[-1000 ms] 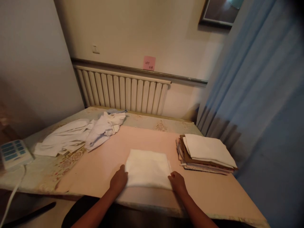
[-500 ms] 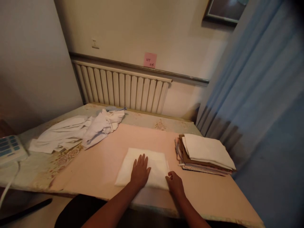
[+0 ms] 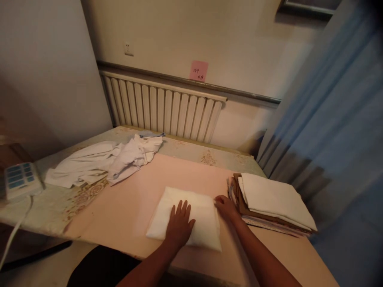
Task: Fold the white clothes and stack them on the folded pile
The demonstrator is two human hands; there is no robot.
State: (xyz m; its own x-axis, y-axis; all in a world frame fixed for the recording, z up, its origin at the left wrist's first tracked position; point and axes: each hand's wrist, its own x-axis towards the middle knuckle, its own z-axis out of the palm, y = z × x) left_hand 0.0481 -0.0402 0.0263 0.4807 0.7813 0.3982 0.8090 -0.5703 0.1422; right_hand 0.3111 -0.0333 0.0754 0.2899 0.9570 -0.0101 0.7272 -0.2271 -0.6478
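A folded white cloth [image 3: 203, 211] lies flat on the pink table cover [image 3: 125, 215] in front of me. My left hand [image 3: 181, 223] rests on top of it, fingers spread and palm down. At the cloth's far right corner is my right hand [image 3: 225, 205], its fingertips pinched together on the edge. Just right of that hand sits a stack of folded fabrics [image 3: 275, 203], white on top with brown and patterned layers below.
Crumpled white garments [image 3: 125, 157] lie at the back left. A white power strip [image 3: 22, 179] with a cord sits at the left edge. Behind the table are a radiator [image 3: 167, 107] and a pink note [image 3: 198, 71]; a blue curtain [image 3: 323, 131] hangs on the right.
My right hand has moved from the cloth's near right side up to its far right corner. My left hand stays flat on the cloth. The view has shifted slightly.
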